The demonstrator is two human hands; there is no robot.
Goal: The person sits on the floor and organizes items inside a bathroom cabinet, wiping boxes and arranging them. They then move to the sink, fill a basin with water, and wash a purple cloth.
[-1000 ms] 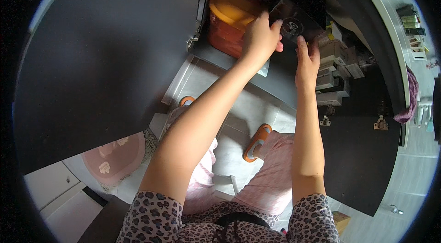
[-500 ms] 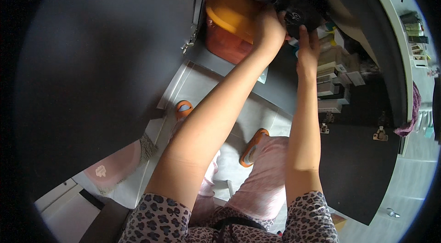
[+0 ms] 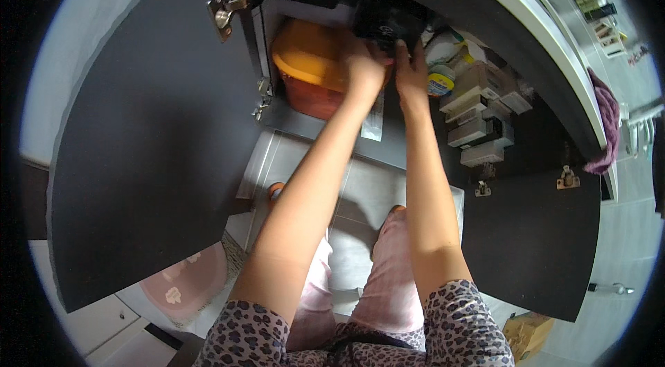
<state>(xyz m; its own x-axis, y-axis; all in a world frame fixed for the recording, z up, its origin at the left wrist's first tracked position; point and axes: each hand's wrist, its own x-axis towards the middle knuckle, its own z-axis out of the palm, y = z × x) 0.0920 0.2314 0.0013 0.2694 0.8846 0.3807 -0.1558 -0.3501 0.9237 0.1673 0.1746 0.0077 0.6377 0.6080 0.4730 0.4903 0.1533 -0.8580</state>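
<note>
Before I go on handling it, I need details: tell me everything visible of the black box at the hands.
The black box looks flat-faced, with a faint pale round marking; shadow hides its material and far edges. It sits inside the cabinet, right of the orange-lidded bin. The right hand touches its lower right; the left hand, blurred, is at its lower left, contact unclear.

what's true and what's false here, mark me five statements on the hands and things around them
1. The left hand and right hand are at the dark box. True.
2. The yellow-lidded tub is right of the right hand. False: the tub is left of it.
3. Pale boxes lie right of the right hand. True.
4. The purple cloth lies on the floor. False: the cloth hangs by the white counter edge.
5. The left cabinet door is open. True.
</note>
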